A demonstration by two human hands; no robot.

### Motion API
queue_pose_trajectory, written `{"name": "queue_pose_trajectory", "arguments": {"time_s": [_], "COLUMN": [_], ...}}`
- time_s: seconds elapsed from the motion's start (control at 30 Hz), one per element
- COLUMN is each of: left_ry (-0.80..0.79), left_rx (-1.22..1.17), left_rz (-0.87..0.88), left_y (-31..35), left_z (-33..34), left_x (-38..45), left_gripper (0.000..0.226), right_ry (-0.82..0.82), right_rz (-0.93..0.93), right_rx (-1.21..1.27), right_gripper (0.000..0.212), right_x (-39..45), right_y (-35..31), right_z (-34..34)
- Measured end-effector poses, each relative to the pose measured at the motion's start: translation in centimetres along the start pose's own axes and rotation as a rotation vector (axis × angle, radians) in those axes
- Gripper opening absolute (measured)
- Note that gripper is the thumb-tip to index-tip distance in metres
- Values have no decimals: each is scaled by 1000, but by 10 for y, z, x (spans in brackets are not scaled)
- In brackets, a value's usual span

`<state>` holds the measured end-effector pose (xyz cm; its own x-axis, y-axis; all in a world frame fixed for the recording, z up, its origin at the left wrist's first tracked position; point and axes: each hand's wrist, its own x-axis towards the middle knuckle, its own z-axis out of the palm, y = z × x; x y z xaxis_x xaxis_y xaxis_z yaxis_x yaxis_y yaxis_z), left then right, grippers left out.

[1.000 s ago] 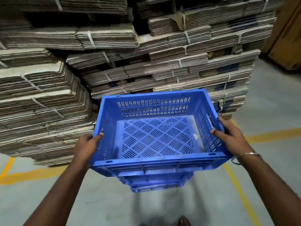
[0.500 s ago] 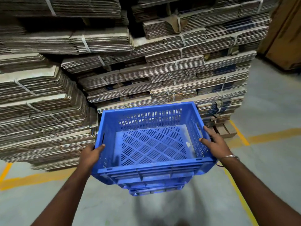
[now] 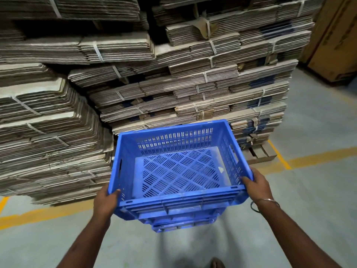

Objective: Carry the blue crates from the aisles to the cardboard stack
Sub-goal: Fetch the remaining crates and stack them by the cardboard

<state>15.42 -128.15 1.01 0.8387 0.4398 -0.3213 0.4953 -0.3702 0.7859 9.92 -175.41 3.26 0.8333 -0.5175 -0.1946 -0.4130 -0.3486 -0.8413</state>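
Gripping the near corners of the blue crate (image 3: 179, 171), both hands carry it above the floor (image 3: 309, 132). Left hand (image 3: 105, 200): thumb hooked over the rim at the near-left corner, the remaining fingers hidden behind the wall, clamped on the crate. Right hand (image 3: 257, 185): fingers (image 3: 246, 179) curled over the rim at the near-right corner, palm against the outer wall, likewise clamped. A thin metal bangle (image 3: 264, 203) sits on the right wrist.

Crate is empty, slotted base and walls, oblong handle openings in both side walls. At least one more blue crate (image 3: 181, 223) is nested beneath it; exact count cannot be told. The carried stack is tilted slightly, far edge just before the cardboard stack (image 3: 193, 84), whether touching cannot be told.

Cardboard stack: flattened sheets bundled with white straps, piled high on a wooden pallet (image 3: 258, 153). Yellow lines (image 3: 309, 157) mark the grey floor. Brown cartons (image 3: 336, 35) stand at far right.
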Motion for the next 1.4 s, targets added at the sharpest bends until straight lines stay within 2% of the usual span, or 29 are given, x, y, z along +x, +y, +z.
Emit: {"name": "queue_pose_trajectory", "arguments": {"time_s": [0.27,0.4,0.57,0.73,0.93,1.2,1.4], "left_ry": [103,129,109,94,47,40,-29], "left_rx": [-70,-60,-88,-39,-73,-46,-62], "left_rz": [8,16,49,22,-45,10,50], "left_y": [37,66,86,74,38,28,19], "left_z": [6,3,10,13,13,7,1], "left_x": [20,40,49,48,52,31,22], "left_gripper": [13,22,24,15,15,14,14], "right_ry": [3,0,10,-7,-9,-1,15], "right_rz": [-52,-97,-66,-25,3,13,19], "right_rx": [-28,-32,-32,-49,-20,0,8], "right_gripper": [30,21,26,29,28,32,39], "right_x": [27,53,68,69,57,33,26], "right_y": [-35,-51,-57,-45,-33,-18,-8], "right_z": [-4,-7,0,9,17,24,24]}}
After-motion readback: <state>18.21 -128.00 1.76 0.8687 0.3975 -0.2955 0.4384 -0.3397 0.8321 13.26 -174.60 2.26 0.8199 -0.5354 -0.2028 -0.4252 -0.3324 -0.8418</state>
